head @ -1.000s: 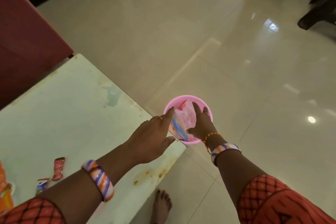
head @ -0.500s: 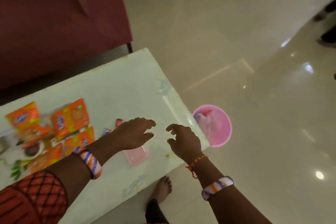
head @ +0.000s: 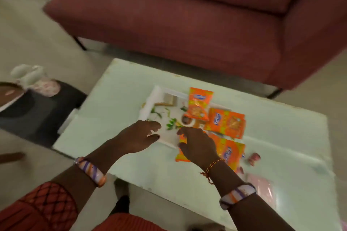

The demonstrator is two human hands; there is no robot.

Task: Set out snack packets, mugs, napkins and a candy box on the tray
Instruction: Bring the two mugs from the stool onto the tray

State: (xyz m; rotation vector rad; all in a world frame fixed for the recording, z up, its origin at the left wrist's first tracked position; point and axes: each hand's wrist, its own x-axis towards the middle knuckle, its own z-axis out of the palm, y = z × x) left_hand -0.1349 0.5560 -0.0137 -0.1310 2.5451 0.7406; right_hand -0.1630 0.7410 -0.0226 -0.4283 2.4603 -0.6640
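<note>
Blue logos are seen on orange packets (head: 226, 124), too blurred to read. Both hands' fingers (head: 154, 124) are spread loosely, nothing held, over the tray (head: 150, 107).

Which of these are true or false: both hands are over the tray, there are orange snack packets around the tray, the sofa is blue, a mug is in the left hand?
1. Both hands hover at the tray: true. The left hand and right hand reach over the near edge of the tray.
2. Orange snack packets lie on and beside the tray: true.
3. The sofa is blue: false. The sofa is dark red.
4. The left hand holds a mug: false. It holds nothing.
</note>
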